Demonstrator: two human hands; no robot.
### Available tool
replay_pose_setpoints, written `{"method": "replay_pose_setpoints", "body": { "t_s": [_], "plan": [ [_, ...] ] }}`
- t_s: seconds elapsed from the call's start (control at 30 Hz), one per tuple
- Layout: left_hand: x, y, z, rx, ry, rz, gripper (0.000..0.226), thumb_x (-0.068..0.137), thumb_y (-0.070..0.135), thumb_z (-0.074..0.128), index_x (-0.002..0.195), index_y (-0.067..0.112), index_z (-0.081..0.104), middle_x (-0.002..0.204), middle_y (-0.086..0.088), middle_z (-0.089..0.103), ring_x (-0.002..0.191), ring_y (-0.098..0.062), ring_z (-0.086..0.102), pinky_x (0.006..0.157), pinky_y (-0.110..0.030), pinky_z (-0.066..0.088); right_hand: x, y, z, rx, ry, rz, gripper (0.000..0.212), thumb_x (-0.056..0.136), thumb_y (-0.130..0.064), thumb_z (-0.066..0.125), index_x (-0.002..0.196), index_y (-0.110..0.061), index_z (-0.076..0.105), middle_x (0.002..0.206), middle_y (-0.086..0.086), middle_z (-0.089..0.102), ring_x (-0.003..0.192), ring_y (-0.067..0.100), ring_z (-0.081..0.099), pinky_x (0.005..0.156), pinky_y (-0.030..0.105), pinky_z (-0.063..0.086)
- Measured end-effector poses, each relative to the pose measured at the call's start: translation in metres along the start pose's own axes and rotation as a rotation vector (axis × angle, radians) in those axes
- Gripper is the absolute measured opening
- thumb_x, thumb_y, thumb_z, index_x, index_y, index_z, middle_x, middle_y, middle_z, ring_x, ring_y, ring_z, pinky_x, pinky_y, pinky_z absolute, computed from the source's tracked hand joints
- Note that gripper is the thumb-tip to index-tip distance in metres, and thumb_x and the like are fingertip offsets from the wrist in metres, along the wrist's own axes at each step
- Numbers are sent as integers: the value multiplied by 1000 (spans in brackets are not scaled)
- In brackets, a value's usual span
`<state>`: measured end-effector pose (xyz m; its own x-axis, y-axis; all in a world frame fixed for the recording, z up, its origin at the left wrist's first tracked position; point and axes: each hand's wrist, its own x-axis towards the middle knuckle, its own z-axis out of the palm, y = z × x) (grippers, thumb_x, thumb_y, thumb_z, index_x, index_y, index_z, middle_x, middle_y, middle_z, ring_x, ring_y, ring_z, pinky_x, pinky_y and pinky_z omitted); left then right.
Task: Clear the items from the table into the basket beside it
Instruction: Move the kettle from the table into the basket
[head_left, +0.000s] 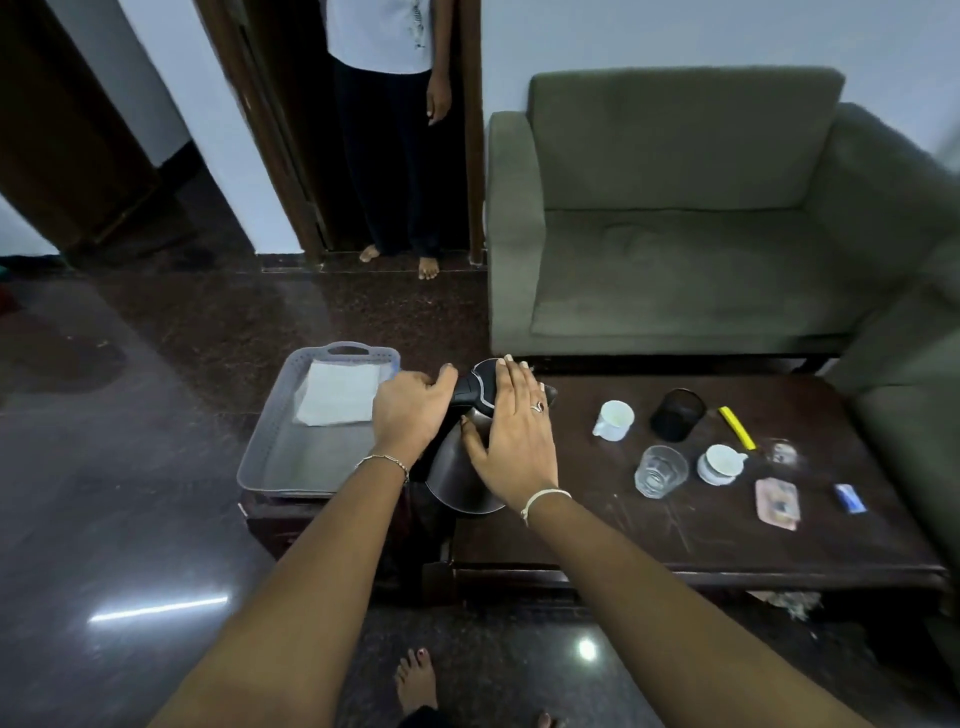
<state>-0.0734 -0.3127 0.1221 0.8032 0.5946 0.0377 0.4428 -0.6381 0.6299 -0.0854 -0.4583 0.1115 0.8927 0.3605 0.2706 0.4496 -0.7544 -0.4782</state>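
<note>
Head view: left hand curled round kettle handle, right hand flat against its side, at desk edge beside basket. Early stage, I judge: basket holds only a white cloth; cups, glass and small items remain.

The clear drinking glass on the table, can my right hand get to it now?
Probably yes: the right hand lies flat on the dark metal kettle, and only bare tabletop separates it from the clear drinking glass. It would have to leave the kettle, though.
</note>
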Motion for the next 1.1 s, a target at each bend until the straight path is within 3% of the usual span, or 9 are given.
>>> {"method": "replay_pose_setpoints", "body": {
  "t_s": [0.27,0.4,0.57,0.77,1.0,1.1],
  "plan": [
    [-32,44,67,32,-136,85,63,76,66,37,52,13,62,53,3,59,63,-23,58,59,-30,38,-32,72,-25,-50,-24,127,75,93,-38,51,151,-4,17,159,12,19,149,26,13,123,38,10],
    [-33,61,100,40,-213,158,67,80,66,38,49,10,58,53,-2,61,64,-26,61,60,-32,45,-34,103,-24,-59,-28,213,71,96,-35,47,152,-4,15,160,11,15,149,24,11,123,36,6],
    [-24,77,142,88,-309,218,64,82,65,40,41,17,49,51,2,55,67,-27,62,58,-30,35,-29,138,-20,-56,-43,310,69,98,-32,43,153,-5,13,160,11,14,149,22,10,123,35,7],
    [-11,91,190,176,-416,276,66,82,70,37,54,15,61,57,3,60,64,-22,57,58,-29,35,-20,175,-13,-7,-73,416,63,101,-27,38,152,-2,12,160,14,13,150,22,9,122,35,9],
    [-5,102,229,254,-464,278,64,82,71,38,60,16,62,59,5,59,65,-20,55,63,-29,39,-17,211,-7,92,-89,495,62,101,-22,39,152,-2,11,161,13,10,150,22,7,122,35,11],
    [-5,109,241,276,-472,270,64,81,71,39,60,16,62,57,5,58,59,-13,53,57,-28,37,-16,227,-3,145,-98,512,62,100,-19,40,152,-2,11,161,13,10,150,22,7,122,34,11]
  ]
}}
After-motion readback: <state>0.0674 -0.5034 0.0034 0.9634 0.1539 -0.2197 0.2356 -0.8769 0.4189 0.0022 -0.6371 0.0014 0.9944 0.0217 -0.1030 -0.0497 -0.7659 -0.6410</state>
